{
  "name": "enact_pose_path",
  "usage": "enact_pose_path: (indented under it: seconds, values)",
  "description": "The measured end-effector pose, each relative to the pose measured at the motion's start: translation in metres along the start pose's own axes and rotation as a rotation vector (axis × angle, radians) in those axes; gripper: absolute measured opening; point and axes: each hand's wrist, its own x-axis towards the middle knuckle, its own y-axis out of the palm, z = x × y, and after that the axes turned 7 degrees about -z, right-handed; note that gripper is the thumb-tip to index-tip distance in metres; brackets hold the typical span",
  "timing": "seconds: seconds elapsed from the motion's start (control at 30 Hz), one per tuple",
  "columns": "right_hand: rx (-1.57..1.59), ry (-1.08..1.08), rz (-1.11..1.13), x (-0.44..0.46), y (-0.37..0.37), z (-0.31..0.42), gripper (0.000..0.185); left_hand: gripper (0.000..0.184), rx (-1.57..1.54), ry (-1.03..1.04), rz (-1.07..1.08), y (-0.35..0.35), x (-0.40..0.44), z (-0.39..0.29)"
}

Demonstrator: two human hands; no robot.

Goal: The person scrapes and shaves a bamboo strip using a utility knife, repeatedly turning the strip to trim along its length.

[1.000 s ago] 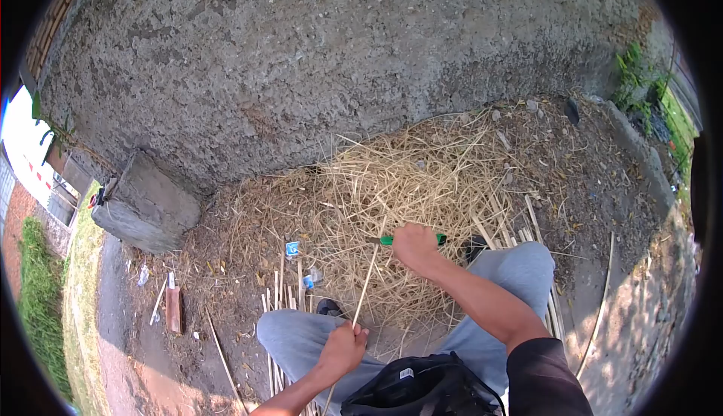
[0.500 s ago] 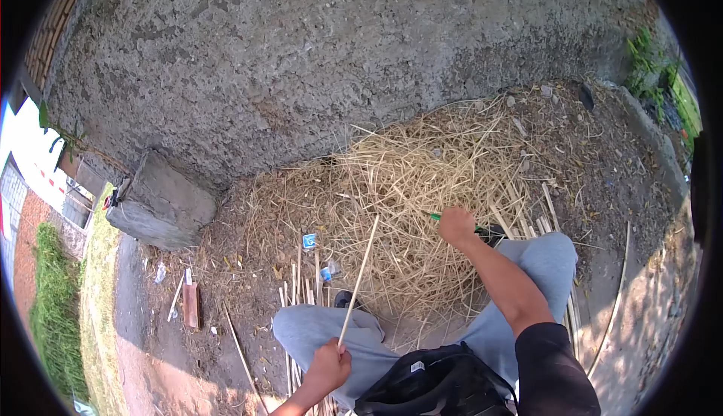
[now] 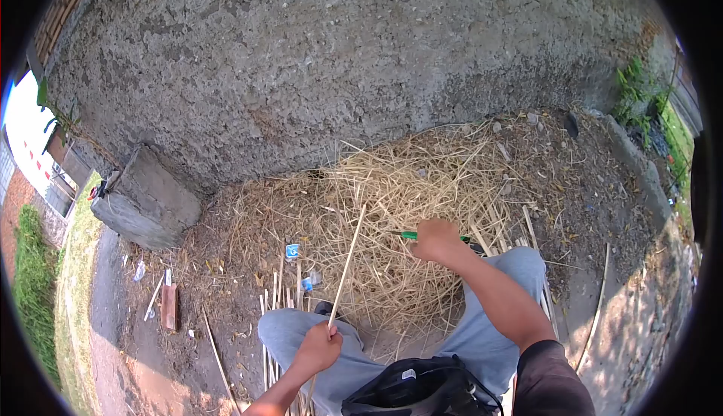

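Note:
My left hand [image 3: 319, 351] is closed around a long, pale bamboo stick [image 3: 347, 269], which slants up and away over my knee. The stick's far end lies over a heap of straw-coloured shavings [image 3: 407, 190]. My right hand [image 3: 437, 240] is a fist around a green-handled knife [image 3: 409, 234], held sideways above the heap. Green parts show on both sides of the fist; the blade is thin and hard to make out. The knife and the stick are apart. Between my legs sits a black bag [image 3: 410, 390].
A rough grey wall [image 3: 301, 62] rises behind the heap, with a concrete block [image 3: 147, 201] at left. More sticks [image 3: 271, 341] lie beside my left leg. Blue wrappers [image 3: 292, 251] and a reddish brick-like piece [image 3: 169, 307] lie on the dirt.
The view has shifted slightly. My left hand and the stick have moved a little forward. My right hand still grips the knife over the heap.

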Motion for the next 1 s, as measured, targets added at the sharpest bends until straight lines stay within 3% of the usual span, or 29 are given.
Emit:
enact_pose_path:
  seconds: [0.07, 0.23, 0.3, 0.4, 0.5, 0.57, 0.6, 0.67, 0.7, 0.77, 0.83, 0.9, 1.0]
  values:
    - [-0.511, -0.102, -0.116, 0.005, 0.004, -0.02, 0.016, 0.02, -0.113, 0.029, 0.019, -0.005, -0.002, -0.014]
    - [-0.534, -0.24, -0.434, -0.004, -0.019, 0.001, 0.013, 0.032, -0.326, 0.189, 0.227, -0.008, 0.013, -0.042]
    - [-0.583, -0.27, -0.543, -0.002, -0.022, 0.0, 0.012, 0.031, -0.303, 0.122, 0.393, -0.012, 0.023, -0.058]
    - [-0.537, -0.239, -0.617, 0.001, -0.021, -0.017, 0.009, 0.031, -0.338, -0.045, 0.354, -0.019, 0.037, -0.063]
    - [-0.301, -0.148, -0.513, 0.002, -0.027, -0.033, 0.009, 0.032, -0.542, -0.165, 0.396, -0.03, 0.036, -0.075]
    - [0.03, -0.068, -0.416, 0.008, -0.027, -0.041, 0.027, 0.033, -0.611, -0.201, 0.454, -0.035, 0.045, -0.083]
    - [0.031, -0.07, -0.417, 0.009, -0.028, -0.039, 0.027, 0.034, -0.684, -0.236, 0.517, -0.036, 0.05, -0.086]
    - [0.734, 0.053, -0.247, 0.012, -0.032, -0.031, 0.041, 0.034, -0.722, -0.2, 0.594, -0.034, 0.066, -0.09]
    - [0.732, 0.048, -0.255, 0.014, -0.028, -0.027, 0.041, 0.035, -0.758, -0.167, 0.674, -0.032, 0.074, -0.091]
    - [1.115, -0.008, -0.238, 0.02, -0.004, -0.02, 0.046, 0.034, -0.777, -0.167, 0.729, -0.02, 0.09, -0.09]
    - [1.203, -0.026, -0.257, 0.017, 0.003, -0.007, 0.043, 0.034, -0.794, -0.187, 0.793, -0.01, 0.1, -0.09]
    - [1.373, 0.13, -0.109, 0.006, -0.011, 0.002, 0.037, 0.034, -0.805, -0.142, 0.895, -0.007, 0.113, -0.095]
    - [1.387, 0.118, -0.189, 0.014, -0.01, 0.005, 0.031, 0.024, -0.809, -0.083, 0.944, -0.002, 0.133, -0.1]
